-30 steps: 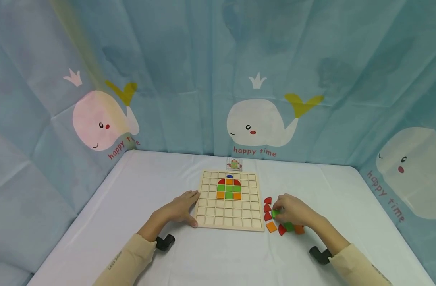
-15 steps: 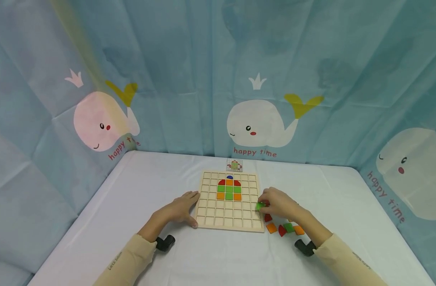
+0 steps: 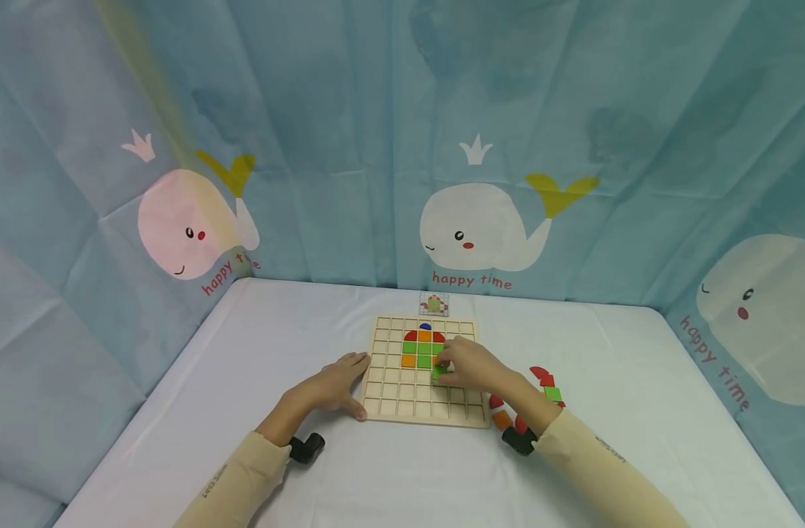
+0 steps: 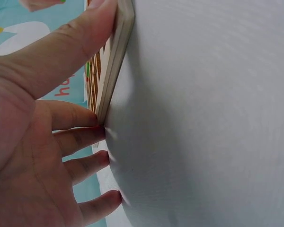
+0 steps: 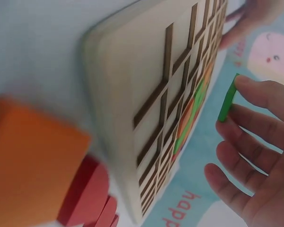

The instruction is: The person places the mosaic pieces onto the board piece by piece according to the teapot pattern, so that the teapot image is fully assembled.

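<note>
A pale wooden grid board (image 3: pixel 391 406) lies on the white table. Green, orange, red and blue tiles fill some of its cells, among them a green tile (image 3: pixel 424 348) in the middle. My left hand (image 3: pixel 336 383) rests along the board's left edge; its fingers are spread, with the thumb at the near corner. Between thumb and fingers my right hand (image 3: pixel 473 364) pinches a square green tile (image 5: pixel 228 99) over the board, just below the filled cells. In the right wrist view this tile stands edge-on, clear of the board's surface.
A small patterned card (image 3: pixel 434 304) lies behind the board. To the right are loose tiles, including an orange square (image 3: pixel 502 419), a red quarter-round (image 3: pixel 539 372) and a green square (image 3: pixel 553 394). A blue whale-print curtain (image 3: pixel 350 220) stands behind the table.
My right hand has picked the green tile from the loose tiles and carried it left over the board. My left hand has stayed at the board's edge.
</note>
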Demonstrator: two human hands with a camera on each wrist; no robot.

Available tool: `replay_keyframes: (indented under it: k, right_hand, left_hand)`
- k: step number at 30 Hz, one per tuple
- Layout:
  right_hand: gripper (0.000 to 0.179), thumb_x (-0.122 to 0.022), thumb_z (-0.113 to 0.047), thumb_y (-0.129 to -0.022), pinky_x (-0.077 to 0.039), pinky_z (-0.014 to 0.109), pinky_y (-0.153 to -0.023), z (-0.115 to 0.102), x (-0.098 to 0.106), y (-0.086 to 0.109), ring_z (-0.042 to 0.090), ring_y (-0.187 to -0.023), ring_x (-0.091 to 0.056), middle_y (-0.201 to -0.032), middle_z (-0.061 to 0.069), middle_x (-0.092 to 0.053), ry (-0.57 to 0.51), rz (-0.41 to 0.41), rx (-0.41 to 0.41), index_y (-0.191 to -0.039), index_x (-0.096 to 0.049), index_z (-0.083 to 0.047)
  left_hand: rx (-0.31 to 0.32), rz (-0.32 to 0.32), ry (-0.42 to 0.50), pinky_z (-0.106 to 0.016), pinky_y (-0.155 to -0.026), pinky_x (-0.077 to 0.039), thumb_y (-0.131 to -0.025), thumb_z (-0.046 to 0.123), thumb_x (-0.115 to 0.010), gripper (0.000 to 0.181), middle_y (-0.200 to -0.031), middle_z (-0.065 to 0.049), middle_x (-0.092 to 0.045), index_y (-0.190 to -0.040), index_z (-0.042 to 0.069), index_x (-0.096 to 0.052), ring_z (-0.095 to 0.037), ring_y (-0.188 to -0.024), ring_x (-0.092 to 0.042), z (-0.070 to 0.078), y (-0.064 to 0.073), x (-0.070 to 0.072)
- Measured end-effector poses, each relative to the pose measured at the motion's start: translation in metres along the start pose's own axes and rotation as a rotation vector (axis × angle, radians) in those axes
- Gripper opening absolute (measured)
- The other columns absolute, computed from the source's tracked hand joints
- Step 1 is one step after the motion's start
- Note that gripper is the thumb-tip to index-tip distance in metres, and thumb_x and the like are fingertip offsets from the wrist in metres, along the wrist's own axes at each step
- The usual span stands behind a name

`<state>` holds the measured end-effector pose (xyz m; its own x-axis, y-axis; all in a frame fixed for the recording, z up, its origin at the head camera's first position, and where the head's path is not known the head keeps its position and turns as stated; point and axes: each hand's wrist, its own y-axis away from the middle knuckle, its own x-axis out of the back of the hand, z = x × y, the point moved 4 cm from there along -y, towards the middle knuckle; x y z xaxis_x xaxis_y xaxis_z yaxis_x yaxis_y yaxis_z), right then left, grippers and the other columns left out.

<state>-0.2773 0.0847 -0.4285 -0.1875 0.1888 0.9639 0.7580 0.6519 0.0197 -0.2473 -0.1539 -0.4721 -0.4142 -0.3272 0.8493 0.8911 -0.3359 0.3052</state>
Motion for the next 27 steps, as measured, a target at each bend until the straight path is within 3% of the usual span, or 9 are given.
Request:
replay_keyframes:
  k: [10, 18, 24, 27]
  right_hand:
    - [0.018, -0.076, -0.023, -0.082, -0.051, 0.031, -0.078, -0.012, -0.011, -0.022, 0.014, -0.085, -0.057, -0.092, 0.000, -0.069, 0.010, 0.017, 0.095, -0.096, -0.077, -0.011]
    - [0.020, -0.077, -0.025, -0.083, -0.052, 0.030, -0.076, -0.023, -0.015, -0.035, 0.013, -0.085, -0.058, -0.094, 0.001, -0.070, 0.006, -0.020, 0.082, -0.097, -0.077, -0.010]
    - [0.013, -0.076, -0.023, -0.083, -0.049, 0.022, -0.067, -0.028, -0.022, -0.045, 0.007, -0.073, -0.054, -0.083, -0.002, -0.069, 0.021, -0.042, 0.081, -0.089, -0.077, -0.011]
    - [0.011, -0.076, -0.021, -0.082, -0.039, 0.020, -0.060, -0.030, -0.024, -0.047, 0.006, -0.066, -0.042, -0.071, -0.005, -0.058, 0.030, -0.053, 0.086, -0.080, -0.073, -0.010]
  left_hand:
    - [-0.002, -0.001, 0.013, -0.060, -0.118, -0.021, -0.065, 0.031, -0.089, 0.109, -0.160, -0.017, -0.026, -0.151, 0.000, -0.030, -0.038, -0.150, -0.019, 0.000, 0.001, 0.000]
    - [-0.006, 0.000, 0.014, -0.061, -0.118, -0.021, -0.065, 0.032, -0.089, 0.109, -0.160, -0.017, -0.027, -0.151, 0.000, -0.030, -0.039, -0.150, -0.019, 0.001, 0.001, 0.001]
    - [-0.007, -0.007, 0.018, -0.061, -0.118, -0.021, -0.066, 0.032, -0.089, 0.109, -0.160, -0.017, -0.026, -0.151, 0.000, -0.029, -0.038, -0.150, -0.018, 0.000, 0.000, 0.001]
    - [-0.009, -0.010, 0.019, -0.062, -0.117, -0.021, -0.066, 0.032, -0.088, 0.109, -0.160, -0.017, -0.026, -0.152, 0.000, -0.029, -0.038, -0.150, -0.018, -0.001, 0.000, 0.001]
